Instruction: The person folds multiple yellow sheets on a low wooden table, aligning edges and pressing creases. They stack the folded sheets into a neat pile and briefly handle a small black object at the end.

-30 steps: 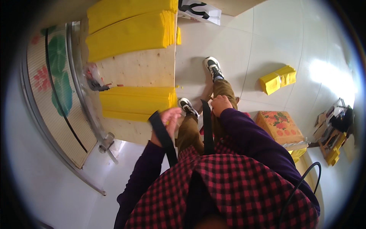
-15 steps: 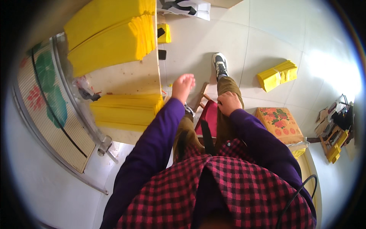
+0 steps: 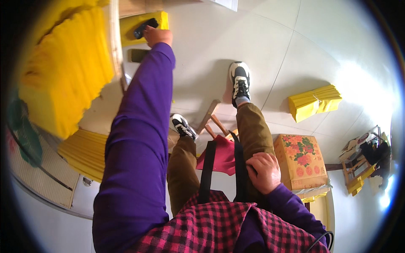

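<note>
My left hand (image 3: 160, 37) reaches far forward and down, its fingers closed on the end of a small black rounded object (image 3: 143, 29). Its exact kind does not show. That object is on a yellow stack (image 3: 129, 28) lying low beside the table. Just nearer to me is a dark flat rectangular thing (image 3: 138, 55), phone-like in shape. My right hand (image 3: 265, 172) lies on my right thigh, fingers stretched out and holding nothing.
Yellow folded stacks (image 3: 69, 71) fill the table at left. A tied yellow bundle (image 3: 314, 103) lies on the tiled floor at right. Near my right leg stands a flowered cardboard box (image 3: 299, 162). A wooden stool with a red cover (image 3: 222, 156) is between my legs.
My left hand has stretched forward from over my lap to the black object and closed on it. My body leans forward, shifting the whole view. My right hand stays on my leg.
</note>
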{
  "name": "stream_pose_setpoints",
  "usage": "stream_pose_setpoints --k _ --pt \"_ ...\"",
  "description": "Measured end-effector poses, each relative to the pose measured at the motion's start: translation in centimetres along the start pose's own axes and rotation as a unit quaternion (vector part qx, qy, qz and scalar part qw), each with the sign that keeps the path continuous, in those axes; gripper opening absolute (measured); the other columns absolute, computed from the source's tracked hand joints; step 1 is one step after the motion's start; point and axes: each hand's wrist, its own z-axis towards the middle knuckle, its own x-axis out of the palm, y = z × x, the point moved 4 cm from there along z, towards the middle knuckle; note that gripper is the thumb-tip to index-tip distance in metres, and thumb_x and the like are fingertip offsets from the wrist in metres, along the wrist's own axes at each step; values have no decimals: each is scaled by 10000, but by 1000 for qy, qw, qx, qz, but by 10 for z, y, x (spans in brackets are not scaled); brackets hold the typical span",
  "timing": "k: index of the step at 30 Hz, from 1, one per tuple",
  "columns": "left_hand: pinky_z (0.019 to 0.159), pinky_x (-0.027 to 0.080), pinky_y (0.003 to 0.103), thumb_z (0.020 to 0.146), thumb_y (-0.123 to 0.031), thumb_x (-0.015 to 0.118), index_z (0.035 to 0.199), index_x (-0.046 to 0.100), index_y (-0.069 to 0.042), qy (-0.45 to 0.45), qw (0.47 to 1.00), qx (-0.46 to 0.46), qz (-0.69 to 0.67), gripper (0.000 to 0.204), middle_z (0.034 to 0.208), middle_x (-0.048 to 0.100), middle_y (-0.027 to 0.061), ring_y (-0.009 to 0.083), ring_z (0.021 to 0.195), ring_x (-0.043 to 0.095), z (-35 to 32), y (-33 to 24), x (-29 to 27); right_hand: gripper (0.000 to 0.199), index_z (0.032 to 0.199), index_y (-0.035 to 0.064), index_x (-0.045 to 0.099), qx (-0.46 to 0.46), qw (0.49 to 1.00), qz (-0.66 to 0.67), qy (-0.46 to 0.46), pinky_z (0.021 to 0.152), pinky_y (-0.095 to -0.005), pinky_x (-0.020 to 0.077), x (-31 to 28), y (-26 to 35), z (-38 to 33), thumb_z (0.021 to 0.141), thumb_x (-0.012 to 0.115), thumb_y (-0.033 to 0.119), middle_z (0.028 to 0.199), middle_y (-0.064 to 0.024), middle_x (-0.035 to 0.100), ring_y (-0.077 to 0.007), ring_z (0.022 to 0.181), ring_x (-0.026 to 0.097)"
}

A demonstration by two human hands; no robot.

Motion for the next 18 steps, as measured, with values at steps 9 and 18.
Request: stream_pose_setpoints --k 9,18 --pt "1114 128 596 870 -253 526 1375 407 -188 -15 934 77 349 522 1484 345 56 256 1388 290 68 29 21 144 844 90 667 18 999 7 28 836 -375 463 -11 -11 11 704 697 101 862 -40 665 -225 928 626" --pt "1030 271 631 718 -402 725 1131 578 -156 -22 956 114 270 503 1107 563 126 306 1123 536 -29 -14 5 135 850 101 657 15 1000 11 7 823 -384 461 -7 -2 9 720 693 97 869 -52 656 -237 937 621"
